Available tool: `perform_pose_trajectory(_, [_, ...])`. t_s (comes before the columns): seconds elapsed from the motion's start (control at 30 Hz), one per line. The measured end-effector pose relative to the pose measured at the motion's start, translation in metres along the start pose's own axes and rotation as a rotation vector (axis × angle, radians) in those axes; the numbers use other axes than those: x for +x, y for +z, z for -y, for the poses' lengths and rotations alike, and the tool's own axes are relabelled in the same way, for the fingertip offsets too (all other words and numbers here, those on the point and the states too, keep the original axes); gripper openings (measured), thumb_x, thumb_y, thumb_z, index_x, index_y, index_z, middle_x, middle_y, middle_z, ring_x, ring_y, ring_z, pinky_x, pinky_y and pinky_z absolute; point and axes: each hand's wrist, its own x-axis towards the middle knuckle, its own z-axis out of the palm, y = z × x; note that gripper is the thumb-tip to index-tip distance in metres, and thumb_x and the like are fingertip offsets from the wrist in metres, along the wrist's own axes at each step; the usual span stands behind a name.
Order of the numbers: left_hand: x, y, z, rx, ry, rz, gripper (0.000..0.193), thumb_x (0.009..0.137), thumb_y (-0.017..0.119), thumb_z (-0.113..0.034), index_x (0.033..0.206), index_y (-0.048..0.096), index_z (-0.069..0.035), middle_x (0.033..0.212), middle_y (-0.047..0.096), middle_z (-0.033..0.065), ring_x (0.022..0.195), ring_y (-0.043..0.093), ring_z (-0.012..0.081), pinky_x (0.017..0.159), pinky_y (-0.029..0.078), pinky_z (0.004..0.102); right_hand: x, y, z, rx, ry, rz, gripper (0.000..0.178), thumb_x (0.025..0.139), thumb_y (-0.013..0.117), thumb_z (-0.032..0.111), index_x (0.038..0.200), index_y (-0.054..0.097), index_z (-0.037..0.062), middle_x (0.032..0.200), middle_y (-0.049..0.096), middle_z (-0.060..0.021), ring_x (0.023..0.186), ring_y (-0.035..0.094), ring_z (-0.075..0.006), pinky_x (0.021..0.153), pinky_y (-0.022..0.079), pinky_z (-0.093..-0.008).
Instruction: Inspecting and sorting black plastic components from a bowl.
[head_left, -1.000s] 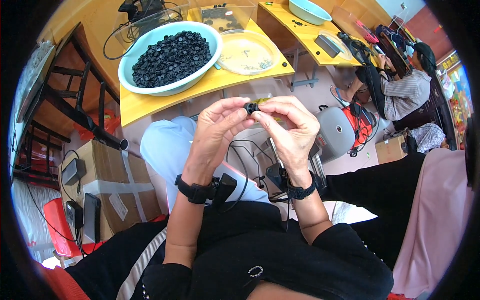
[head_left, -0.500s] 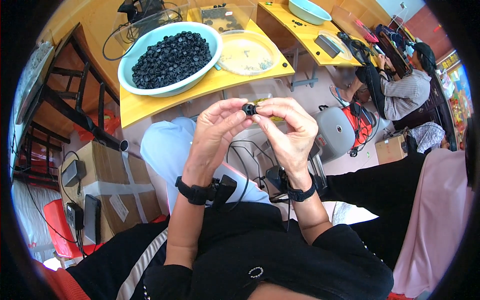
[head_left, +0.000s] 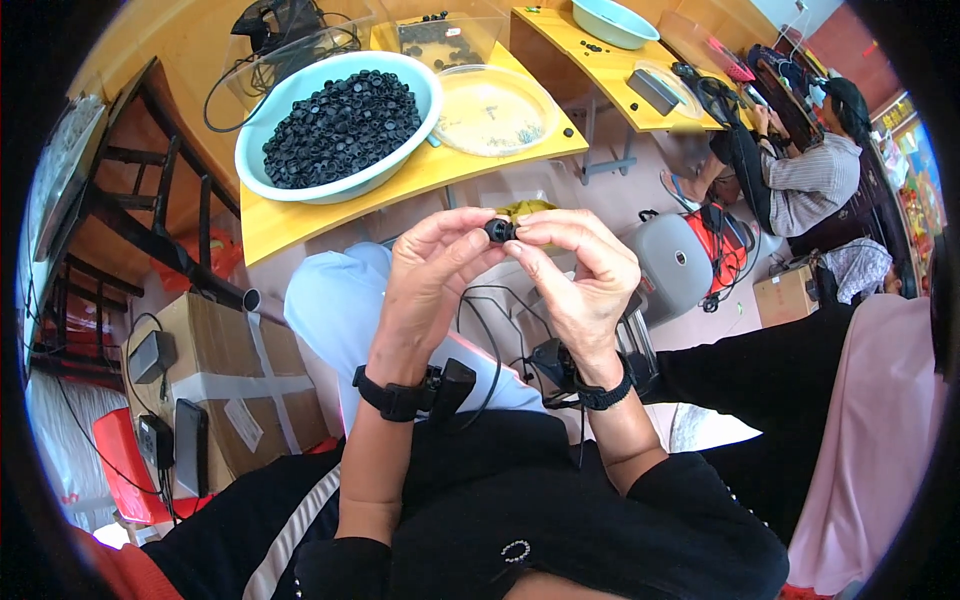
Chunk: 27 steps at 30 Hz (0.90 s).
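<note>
Between the fingertips of both hands is a small round black plastic cap (head_left: 499,230), held up in front of the table. My left hand (head_left: 432,262) pinches it from the left and my right hand (head_left: 583,258) from the right, thumbs and forefingers closed on it. Whether it is one piece or two fitted together, I cannot tell. Beyond the hands, a pale blue basin (head_left: 262,178) heaped with black caps (head_left: 345,125) stands on the yellow table (head_left: 290,222). Beside it lies a round clear tray (head_left: 470,135) with small bits in it.
Behind the tray stands a clear box (head_left: 470,30) with black pieces. A taped cardboard box (head_left: 235,400) is at my left, near dark wooden chairs (head_left: 165,175). Cables hang below my hands. A grey case (head_left: 668,270) stands at right; another person (head_left: 815,180) sits farther right.
Both hands have dipped slightly with the black cap still between their fingertips, and the cap has turned a little. The view has shifted slightly.
</note>
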Motion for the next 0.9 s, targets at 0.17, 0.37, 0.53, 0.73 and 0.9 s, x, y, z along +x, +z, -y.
perform_pose_trajectory(0.17, [-0.0001, -0.0048, 0.0007, 0.009, 0.003, 0.038, 0.022, 0.085, 0.057, -0.003, 0.106, 0.057, 0.001, 0.103, 0.061, 0.0137, 0.092, 0.061, 0.0181, 0.08, 0.053, 0.0285, -0.0008, -0.0006, -0.0002, -0.044, -0.028, 0.013, 0.017, 0.065, 0.069, -0.006, 0.08, 0.068, 0.0019, 0.083, 0.065, -0.01, 0.077, 0.063, -0.0192, 0.069, 0.049, -0.0265])
perform_pose_trajectory(0.37, [-0.0006, -0.0035, 0.0005, 0.045, 0.001, 0.018, 0.022, 0.084, 0.057, -0.003, 0.107, 0.057, 0.0, 0.103, 0.062, 0.0141, 0.094, 0.061, 0.0186, 0.081, 0.053, 0.0288, -0.0043, -0.0029, -0.0017, -0.04, -0.017, 0.037, 0.021, 0.063, 0.071, -0.009, 0.081, 0.068, -0.0004, 0.086, 0.065, -0.0125, 0.08, 0.063, -0.0192, 0.072, 0.051, -0.0274])
perform_pose_trajectory(0.53, [-0.0017, -0.0043, -0.0009, 0.076, 0.023, 0.035, 0.02, 0.083, 0.059, -0.003, 0.104, 0.058, 0.0, 0.104, 0.062, 0.0145, 0.095, 0.061, 0.0194, 0.083, 0.052, 0.0312, -0.0032, -0.003, 0.0009, -0.074, -0.057, 0.039, 0.021, 0.062, 0.071, -0.009, 0.081, 0.068, 0.0002, 0.085, 0.065, -0.0122, 0.078, 0.063, -0.0192, 0.071, 0.051, -0.0273])
perform_pose_trajectory(0.73, [-0.0016, -0.0014, -0.0019, 0.054, 0.06, 0.043, 0.021, 0.082, 0.061, -0.001, 0.102, 0.06, 0.002, 0.1, 0.063, 0.0129, 0.092, 0.062, 0.0181, 0.082, 0.053, 0.0312, -0.0034, -0.0022, 0.0017, -0.076, -0.075, 0.036, 0.02, 0.063, 0.07, -0.008, 0.081, 0.068, 0.0015, 0.084, 0.066, -0.0111, 0.077, 0.064, -0.0194, 0.069, 0.051, -0.0269])
perform_pose_trajectory(0.9, [-0.0025, 0.0005, -0.0047, 0.021, 0.051, 0.056, 0.02, 0.082, 0.061, -0.002, 0.101, 0.06, 0.001, 0.101, 0.063, 0.0139, 0.093, 0.061, 0.0183, 0.083, 0.052, 0.0314, -0.0035, -0.0016, 0.004, -0.063, -0.08, 0.028, 0.02, 0.064, 0.068, -0.008, 0.081, 0.068, 0.002, 0.083, 0.066, -0.0103, 0.077, 0.064, -0.0199, 0.07, 0.051, -0.027])
